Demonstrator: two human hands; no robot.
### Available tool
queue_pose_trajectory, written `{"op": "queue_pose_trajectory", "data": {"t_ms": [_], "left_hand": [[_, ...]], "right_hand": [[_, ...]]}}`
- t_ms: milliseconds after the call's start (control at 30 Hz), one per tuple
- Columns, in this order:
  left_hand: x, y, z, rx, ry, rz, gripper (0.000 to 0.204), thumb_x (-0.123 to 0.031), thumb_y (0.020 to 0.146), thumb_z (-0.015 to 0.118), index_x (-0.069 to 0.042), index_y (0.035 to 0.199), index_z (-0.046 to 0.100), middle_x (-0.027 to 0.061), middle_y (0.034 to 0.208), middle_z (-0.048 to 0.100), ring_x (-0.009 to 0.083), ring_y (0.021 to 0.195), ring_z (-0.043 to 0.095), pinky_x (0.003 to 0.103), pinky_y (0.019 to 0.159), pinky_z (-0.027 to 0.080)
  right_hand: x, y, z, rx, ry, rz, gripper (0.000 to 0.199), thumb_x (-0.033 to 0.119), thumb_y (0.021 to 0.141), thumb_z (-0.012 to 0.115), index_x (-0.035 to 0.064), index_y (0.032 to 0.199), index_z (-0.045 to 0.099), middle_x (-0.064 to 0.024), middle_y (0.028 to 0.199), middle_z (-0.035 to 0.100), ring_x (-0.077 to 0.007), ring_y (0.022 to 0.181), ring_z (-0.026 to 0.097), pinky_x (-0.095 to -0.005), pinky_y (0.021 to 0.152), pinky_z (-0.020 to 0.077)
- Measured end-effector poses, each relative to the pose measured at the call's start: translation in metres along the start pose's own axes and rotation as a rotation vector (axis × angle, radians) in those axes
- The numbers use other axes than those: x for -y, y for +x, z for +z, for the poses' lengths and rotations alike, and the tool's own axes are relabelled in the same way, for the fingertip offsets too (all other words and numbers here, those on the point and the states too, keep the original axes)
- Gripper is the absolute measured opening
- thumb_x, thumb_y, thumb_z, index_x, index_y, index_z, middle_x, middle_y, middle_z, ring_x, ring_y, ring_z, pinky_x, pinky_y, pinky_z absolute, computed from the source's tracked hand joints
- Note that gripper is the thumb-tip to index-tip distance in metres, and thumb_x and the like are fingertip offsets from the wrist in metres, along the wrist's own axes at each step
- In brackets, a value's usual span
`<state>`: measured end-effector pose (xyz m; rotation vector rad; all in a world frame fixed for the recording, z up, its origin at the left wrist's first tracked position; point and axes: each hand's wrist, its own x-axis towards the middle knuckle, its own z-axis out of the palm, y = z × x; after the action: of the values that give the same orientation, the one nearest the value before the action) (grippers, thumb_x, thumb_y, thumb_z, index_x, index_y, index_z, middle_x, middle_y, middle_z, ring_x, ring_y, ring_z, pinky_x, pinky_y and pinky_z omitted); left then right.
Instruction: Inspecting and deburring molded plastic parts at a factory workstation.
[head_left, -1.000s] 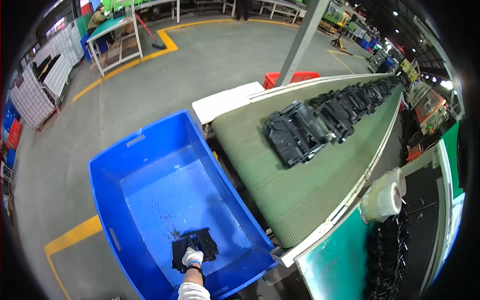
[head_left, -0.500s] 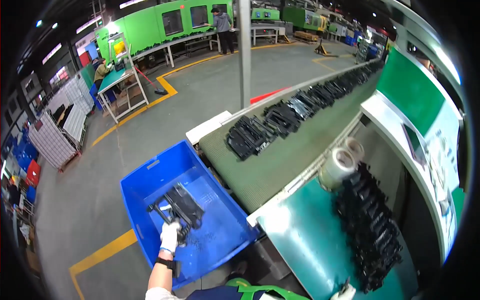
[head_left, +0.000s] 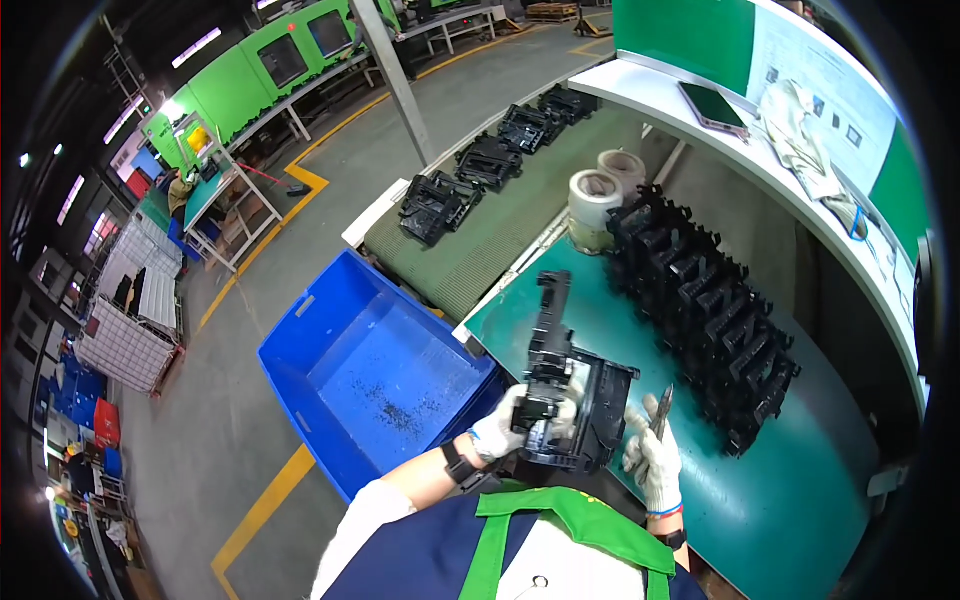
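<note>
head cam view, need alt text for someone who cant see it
A gloved left hand holds a black plastic part over a green bench while the right hand holds a small blade. More black parts are stacked beside it, with an empty blue crate to the left.

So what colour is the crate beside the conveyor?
Blue, with dark specks on its floor: the crate, seen in the head view.
</note>
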<state>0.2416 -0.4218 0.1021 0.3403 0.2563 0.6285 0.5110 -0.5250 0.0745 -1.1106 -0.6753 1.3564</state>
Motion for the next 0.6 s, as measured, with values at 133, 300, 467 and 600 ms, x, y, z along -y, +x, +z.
{"op": "queue_pose_trajectory", "data": {"t_ms": [133, 300, 467, 600], "left_hand": [[0.018, 0.019, -0.006, 0.070, 0.028, -0.135, 0.039, -0.029, 0.098, 0.068, -0.005, 0.128, 0.059, -0.0010, 0.077, 0.053, 0.0151, 0.068, 0.052, 0.034, 0.072, 0.045], [0.035, 0.030, -0.016, 0.091, 0.105, -0.188, 0.039, -0.034, 0.100, 0.067, -0.006, 0.126, 0.059, -0.0011, 0.076, 0.051, 0.0147, 0.067, 0.051, 0.034, 0.073, 0.045], [0.009, 0.041, -0.021, 0.215, 0.306, -0.182, 0.044, -0.026, 0.094, 0.071, -0.003, 0.129, 0.060, 0.0038, 0.088, 0.063, 0.0173, 0.080, 0.061, 0.037, 0.084, 0.051], [-0.044, 0.030, -0.024, -0.020, 1.001, 0.113, 0.052, -0.019, 0.080, 0.076, 0.001, 0.127, 0.066, 0.0070, 0.107, 0.072, 0.0197, 0.101, 0.068, 0.038, 0.093, 0.056]], "right_hand": [[0.012, -0.012, -0.008, -0.072, -0.019, 0.047, 0.075, 0.010, 0.095, 0.071, 0.0001, 0.161, 0.038, -0.0142, 0.123, 0.070, -0.0100, 0.061, 0.057, -0.0251, 0.053, 0.0496], [-0.014, -0.029, -0.023, -0.122, 0.161, 0.252, 0.076, 0.005, 0.093, 0.071, 0.0029, 0.162, 0.039, -0.0052, 0.093, 0.069, -0.0101, 0.053, 0.054, -0.0228, 0.047, 0.0456], [-0.031, -0.029, -0.024, -0.097, 0.113, 0.208, 0.076, 0.003, 0.093, 0.071, 0.0038, 0.162, 0.040, -0.0003, 0.081, 0.060, -0.0089, 0.051, 0.052, -0.0225, 0.045, 0.0439], [-0.023, -0.032, -0.034, -0.305, -0.019, 0.209, 0.076, 0.002, 0.094, 0.069, 0.0066, 0.163, 0.039, 0.0000, 0.080, 0.060, -0.0076, 0.049, 0.049, -0.0228, 0.044, 0.0416]]}}
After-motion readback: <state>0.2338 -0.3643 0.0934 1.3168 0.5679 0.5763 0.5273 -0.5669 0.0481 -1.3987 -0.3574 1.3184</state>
